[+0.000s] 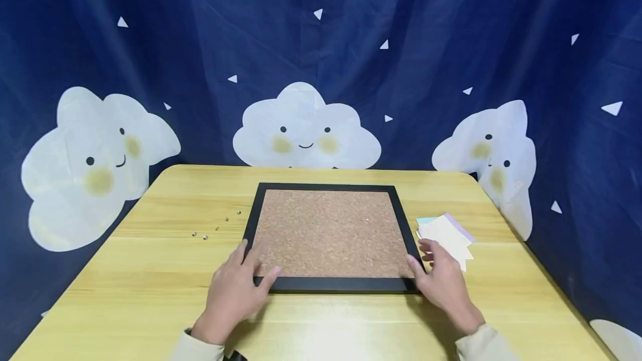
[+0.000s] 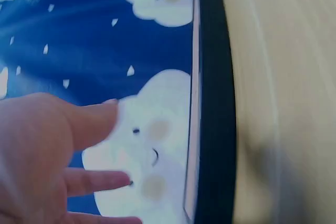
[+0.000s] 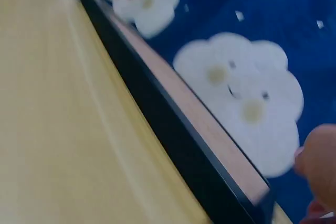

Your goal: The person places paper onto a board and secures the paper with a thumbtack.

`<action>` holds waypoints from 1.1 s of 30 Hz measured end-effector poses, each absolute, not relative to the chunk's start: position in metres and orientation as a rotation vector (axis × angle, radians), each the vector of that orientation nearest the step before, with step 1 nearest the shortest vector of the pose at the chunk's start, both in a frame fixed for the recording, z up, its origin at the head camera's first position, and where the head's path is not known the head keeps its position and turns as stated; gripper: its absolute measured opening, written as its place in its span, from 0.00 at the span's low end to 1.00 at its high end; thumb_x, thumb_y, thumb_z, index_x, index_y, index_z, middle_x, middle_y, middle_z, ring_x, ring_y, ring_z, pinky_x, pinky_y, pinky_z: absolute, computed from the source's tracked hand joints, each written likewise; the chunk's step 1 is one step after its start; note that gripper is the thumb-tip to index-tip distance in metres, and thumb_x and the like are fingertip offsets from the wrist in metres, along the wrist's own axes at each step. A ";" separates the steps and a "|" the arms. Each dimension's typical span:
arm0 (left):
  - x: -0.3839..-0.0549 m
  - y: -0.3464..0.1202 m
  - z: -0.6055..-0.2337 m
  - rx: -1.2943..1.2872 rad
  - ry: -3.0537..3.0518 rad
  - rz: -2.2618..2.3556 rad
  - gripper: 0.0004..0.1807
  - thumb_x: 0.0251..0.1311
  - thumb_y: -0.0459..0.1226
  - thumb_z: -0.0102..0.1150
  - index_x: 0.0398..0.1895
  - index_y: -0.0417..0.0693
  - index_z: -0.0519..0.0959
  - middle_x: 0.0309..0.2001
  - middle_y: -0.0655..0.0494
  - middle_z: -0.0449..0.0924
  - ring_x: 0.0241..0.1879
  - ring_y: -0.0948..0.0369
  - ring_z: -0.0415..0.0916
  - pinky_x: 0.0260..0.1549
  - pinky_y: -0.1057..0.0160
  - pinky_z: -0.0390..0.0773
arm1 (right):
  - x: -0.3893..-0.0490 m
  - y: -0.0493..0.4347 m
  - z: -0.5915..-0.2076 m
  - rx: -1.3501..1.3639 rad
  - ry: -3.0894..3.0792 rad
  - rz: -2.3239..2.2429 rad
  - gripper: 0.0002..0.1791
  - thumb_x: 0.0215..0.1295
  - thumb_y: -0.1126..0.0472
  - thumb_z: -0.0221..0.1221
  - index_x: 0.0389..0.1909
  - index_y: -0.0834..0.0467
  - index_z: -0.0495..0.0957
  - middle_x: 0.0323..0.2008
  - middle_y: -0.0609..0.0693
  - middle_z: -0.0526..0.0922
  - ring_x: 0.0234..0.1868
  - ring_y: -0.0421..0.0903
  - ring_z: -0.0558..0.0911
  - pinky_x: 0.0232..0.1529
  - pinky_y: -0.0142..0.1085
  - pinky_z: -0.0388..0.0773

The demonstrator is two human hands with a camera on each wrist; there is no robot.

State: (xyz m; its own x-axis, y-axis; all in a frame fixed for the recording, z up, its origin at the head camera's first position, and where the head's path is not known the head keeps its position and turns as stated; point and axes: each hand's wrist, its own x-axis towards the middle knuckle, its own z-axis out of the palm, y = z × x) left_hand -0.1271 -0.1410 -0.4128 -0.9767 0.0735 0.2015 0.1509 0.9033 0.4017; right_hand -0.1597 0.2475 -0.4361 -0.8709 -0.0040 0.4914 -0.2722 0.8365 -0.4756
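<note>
A cork board point(image 1: 331, 233) in a black frame lies flat on the wooden table. At its near left corner is my left hand point(image 1: 236, 291), fingers spread and relaxed, thumb over the frame's corner. My right hand point(image 1: 443, 283) is by the near right corner, its thumb close to the frame's edge and its fingers loosely bent over the paper side. In the left wrist view the thumb and fingers of the left hand point(image 2: 47, 150) hold nothing. The right wrist view catches only part of the right hand point(image 3: 320, 166), at the right edge, beyond the black frame point(image 3: 157, 108).
Several paper sheets point(image 1: 446, 235), cream, purple and light blue, lie fanned right of the board, beside the right hand. To the left, several tiny shiny pieces point(image 1: 205, 237) are scattered on the table point(image 1: 150, 288). A dark blue curtain point(image 1: 311, 43) with clouds surrounds the table.
</note>
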 end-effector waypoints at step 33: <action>-0.137 -0.167 -0.430 -0.091 -3.040 -0.765 0.17 0.51 0.44 0.73 0.37 0.45 0.78 0.56 0.29 0.68 0.54 0.35 0.70 0.51 0.39 0.70 | -0.233 0.367 -0.439 -0.510 -2.750 0.943 0.44 0.57 0.61 0.66 0.64 0.77 0.51 0.44 0.77 0.74 0.49 0.72 0.71 0.50 0.59 0.69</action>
State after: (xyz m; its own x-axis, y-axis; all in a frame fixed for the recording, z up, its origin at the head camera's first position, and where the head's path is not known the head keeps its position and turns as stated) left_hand -0.1367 -0.1668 -0.4298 -0.9983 0.0546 0.0197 0.0574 0.8794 0.4726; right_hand -0.2335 0.3673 -0.4390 -0.9230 0.3791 0.0664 0.2586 0.7386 -0.6226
